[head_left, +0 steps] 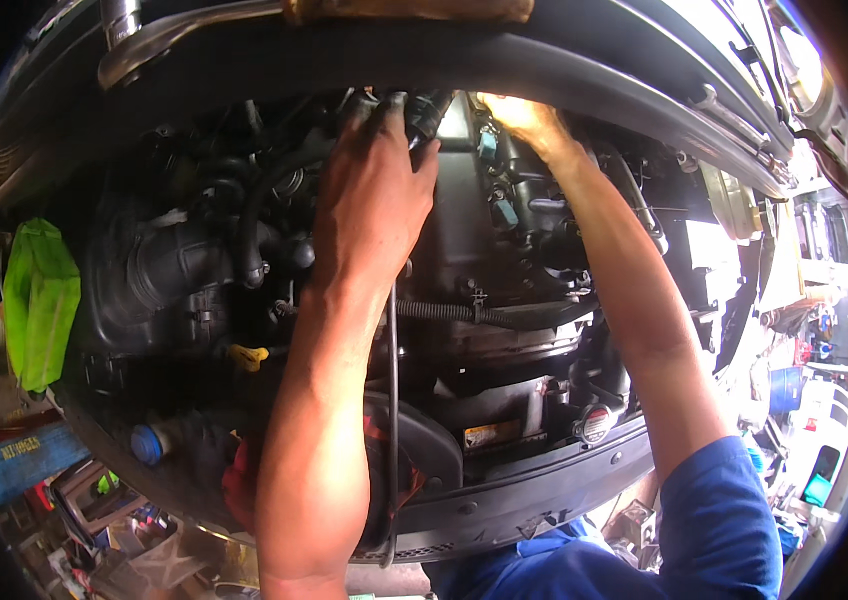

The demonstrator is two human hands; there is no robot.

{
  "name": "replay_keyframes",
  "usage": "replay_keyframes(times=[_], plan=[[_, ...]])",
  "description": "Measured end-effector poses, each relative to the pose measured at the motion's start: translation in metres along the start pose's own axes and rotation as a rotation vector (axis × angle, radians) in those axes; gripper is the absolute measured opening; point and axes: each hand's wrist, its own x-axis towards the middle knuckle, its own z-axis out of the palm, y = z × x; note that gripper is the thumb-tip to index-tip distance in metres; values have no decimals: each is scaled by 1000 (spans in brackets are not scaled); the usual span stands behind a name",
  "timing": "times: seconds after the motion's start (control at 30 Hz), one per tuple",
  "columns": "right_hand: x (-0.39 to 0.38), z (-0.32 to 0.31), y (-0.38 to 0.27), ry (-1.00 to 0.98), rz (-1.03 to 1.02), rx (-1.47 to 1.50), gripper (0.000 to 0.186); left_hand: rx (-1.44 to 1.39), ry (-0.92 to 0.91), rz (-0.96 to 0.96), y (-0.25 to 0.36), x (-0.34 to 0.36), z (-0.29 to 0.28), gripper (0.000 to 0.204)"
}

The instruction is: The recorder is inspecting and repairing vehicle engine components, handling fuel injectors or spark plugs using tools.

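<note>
Both my arms stretch over an open car engine bay to the far side of the engine. My left hand [376, 175] is bent round a black cylindrical piece [431, 114], which shows between thumb and forefinger; its far end is hidden. To its right, my right hand [526, 118] reaches in under the dark panel edge [584, 75], brightly lit. Its fingers are mostly hidden there. Between the hands lies the black engine cover [454, 210], with teal-grey connectors [504, 212] along its right side. A ribbed black conduit [444, 311] crosses nearer to me.
A thin dark rod [392, 420] stands beside my left forearm. Nearer are a yellow dipstick handle [248, 357], a blue cap [148, 444] and a radiator cap [594, 424]. A wrench [729, 116] lies on the far panel. A green cloth-like thing [41, 305] hangs at left.
</note>
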Motion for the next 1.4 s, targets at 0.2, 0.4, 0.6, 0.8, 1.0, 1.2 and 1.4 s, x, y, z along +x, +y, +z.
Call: replay_keyframes(times=[0.2,0.4,0.6,0.8,1.0,1.2,1.4], plan=[[-1,10,-9,59,58,-175,29,24,11,-7,2,0,0,47],[-1,6,-16,-135,176,-175,35,31,19,8,1,0,0,47],[0,-4,-23,-131,202,-151,29,9,-22,-31,2,0,-1,46],[1,3,-17,-86,184,-141,26,-1,0,-23,2,0,-1,46],[-2,7,1,-23,42,-134,24,0,2,-10,2,0,0,44],[0,5,1,-69,198,-168,25,-27,44,-13,1,1,0,42],[6,-35,-22,-310,364,-166,36,31,109,-56,-6,3,1,43]])
